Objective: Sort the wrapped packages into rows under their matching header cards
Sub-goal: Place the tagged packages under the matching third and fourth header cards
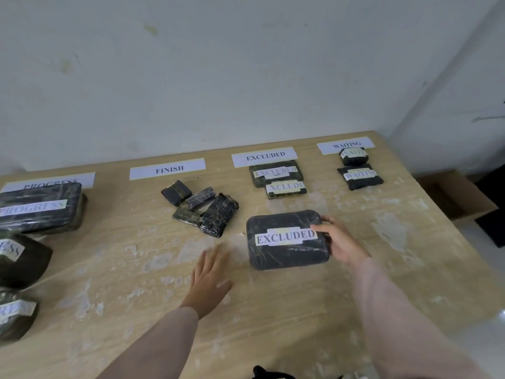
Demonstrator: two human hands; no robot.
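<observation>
Four white header cards line the table's far edge: PROGRESS (52, 181), FINISH (167, 168), EXCLUDED (264, 156), WAITING (345, 145). A large black wrapped package labelled EXCLUDED (284, 258) lies in the middle, below two smaller EXCLUDED packages (276, 172). My right hand (340, 242) grips its right edge, thumb on top near the label. My left hand (210, 277) hovers flat with fingers spread, to the left of that package, touching nothing. Several small unlabelled-side packages (203, 209) sit in a heap under FINISH. Two packages (359, 176) lie under WAITING, three (38, 212) under PROGRESS at the left.
The wooden table (273, 324) has worn pale patches. A white wall stands right behind the cards. An open cardboard box (459, 195) sits on the floor past the table's right edge. Something black (270, 373) pokes up at the near edge.
</observation>
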